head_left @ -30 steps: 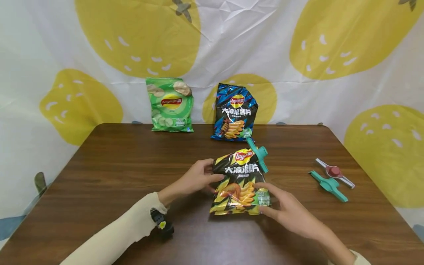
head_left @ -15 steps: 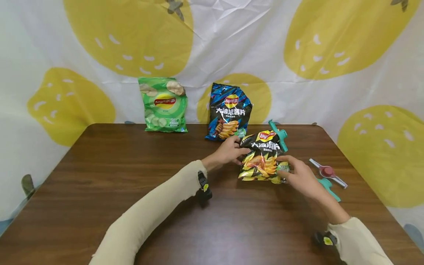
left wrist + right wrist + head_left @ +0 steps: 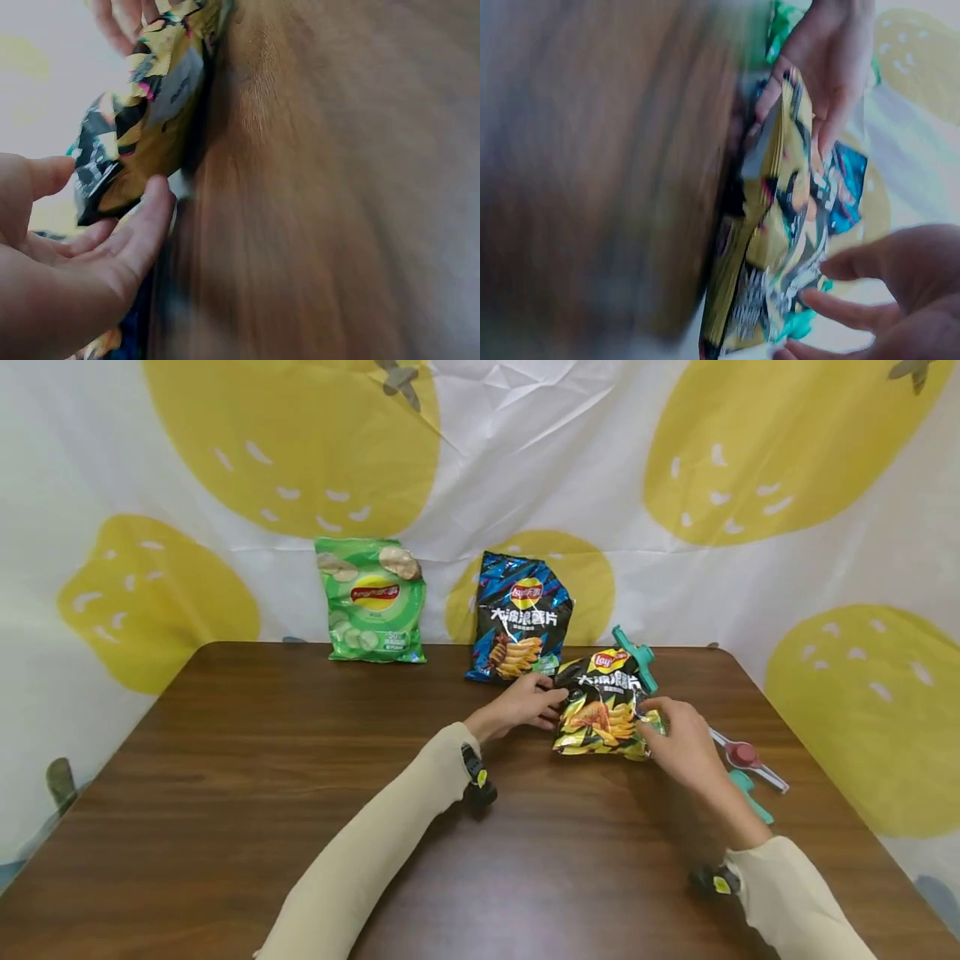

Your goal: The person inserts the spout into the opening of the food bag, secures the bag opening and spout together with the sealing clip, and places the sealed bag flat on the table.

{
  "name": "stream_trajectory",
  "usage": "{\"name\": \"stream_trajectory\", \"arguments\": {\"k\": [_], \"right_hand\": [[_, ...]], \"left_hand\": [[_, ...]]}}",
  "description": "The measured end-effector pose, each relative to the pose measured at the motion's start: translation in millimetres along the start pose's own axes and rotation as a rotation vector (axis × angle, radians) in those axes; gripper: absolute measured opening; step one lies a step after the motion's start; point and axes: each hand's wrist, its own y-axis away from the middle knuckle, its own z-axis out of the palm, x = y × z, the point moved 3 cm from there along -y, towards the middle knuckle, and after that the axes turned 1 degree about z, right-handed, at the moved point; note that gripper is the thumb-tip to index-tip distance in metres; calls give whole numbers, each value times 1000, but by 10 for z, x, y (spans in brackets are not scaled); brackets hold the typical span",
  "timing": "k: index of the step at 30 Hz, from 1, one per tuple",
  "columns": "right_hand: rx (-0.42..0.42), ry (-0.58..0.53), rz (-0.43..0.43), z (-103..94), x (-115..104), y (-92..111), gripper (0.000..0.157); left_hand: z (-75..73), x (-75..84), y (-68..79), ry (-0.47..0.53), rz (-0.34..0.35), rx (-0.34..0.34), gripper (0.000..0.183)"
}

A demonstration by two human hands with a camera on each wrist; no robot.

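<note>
Fingers of the left hand [image 3: 522, 702]: pinching the left edge of the black-and-yellow chip bag [image 3: 600, 717], thumb in front, the others behind. Fingers of the right hand [image 3: 682, 745]: spread apart, tips at the bag's right edge; whether they pinch or only touch, cannot tell.

Sleeves, cream, two: left sleeve [image 3: 375, 835], right sleeve [image 3: 798, 897], a black device at each cuff.

Bench [image 3: 225, 818]: dark brown wood grain.

Loose clips, two, side by side near the right forearm, each partly hidden: teal clip [image 3: 752, 795]; white clip with red middle [image 3: 744, 755].

Black-and-yellow chip bag: between the hands, toward the bench's far right, printed face to the head camera; contact with the bench unclear. Bag clip [image 3: 639, 658], teal, on its upper right corner.

Blue-and-black chip bag [image 3: 522, 602]: upright, just behind and left.

Green chip bag [image 3: 375, 597]: upright, at the far edge, farther left.

Cloth [image 3: 525, 452]: white, yellow fruit print, behind everything.
</note>
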Motion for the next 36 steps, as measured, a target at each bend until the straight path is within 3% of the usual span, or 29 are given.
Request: {"name": "stream_trajectory", "arguments": {"k": [4, 7, 9, 14, 16, 18, 22, 25, 31, 36], "right_hand": [[170, -45, -32, 20, -200, 62, 30], [191, -82, -58, 77, -410, 56, 27], [126, -146, -56, 146, -563, 7, 27], [-185, -469, 26, 489, -913, -294, 37], [-239, -476, 59, 640, -997, -441, 42], [-189, -402, 79, 760, -1036, -576, 44], [33, -223, 109, 902, -998, -773, 47], [104, -185, 131, 948, -910, -848, 54], [-33, -177, 171, 1000, -859, -938, 77], [-55, -286, 231, 1033, -884, -980, 74]], "left_hand": [[-210, -39, 174, -48, 58, 63, 44], [-417, -44, 277, -126, 112, 131, 39], [-570, -29, 327, -165, 144, 197, 36], [-926, -6, 402, -212, 166, 413, 30], [-1012, -16, 398, -230, 160, 451, 33], [-1064, -34, 363, -254, 159, 447, 41], [-1093, -69, 259, -350, 138, 394, 62], [-1054, -86, 167, -385, 104, 342, 75], [-1066, -71, 103, -346, 60, 285, 83], [-1151, -123, 95, -343, 52, 276, 75]]}}
